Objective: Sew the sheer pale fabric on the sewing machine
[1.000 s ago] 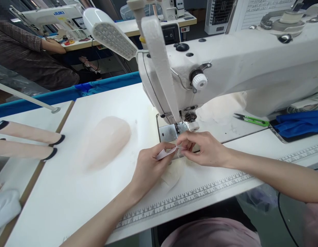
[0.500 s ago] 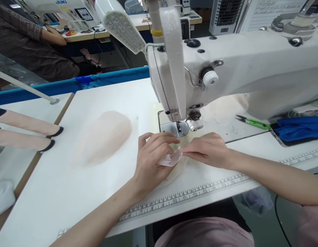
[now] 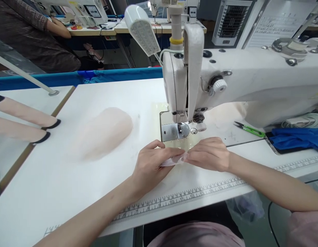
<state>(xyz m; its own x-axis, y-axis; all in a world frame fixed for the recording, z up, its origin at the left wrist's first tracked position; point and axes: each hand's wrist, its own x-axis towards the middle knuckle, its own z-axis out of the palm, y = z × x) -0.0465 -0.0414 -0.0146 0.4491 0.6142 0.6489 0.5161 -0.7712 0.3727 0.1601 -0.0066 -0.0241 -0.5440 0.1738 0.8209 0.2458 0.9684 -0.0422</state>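
Observation:
Between my two hands is a small piece of thin, pale pinkish, sheer fabric, folded along its edge. My left hand pinches it between thumb and fingers. My right hand is closed on its other end, fingertips close to those of the left. Both hands are just in front of the sewing machine's metal needle plate, and the fabric is apart from the presser foot. Much of the fabric is hidden by my fingers.
A sheer beige fabric piece lies left on the white table. Green thread snips and a blue cloth on a dark flat device lie right. Two beige padded tubes stick out at left. A co-worker sits beyond the blue edge.
The camera view has shifted. My hands have come level with each other, and the fabric between them is lower and flatter. My left fingers have closed down over it.

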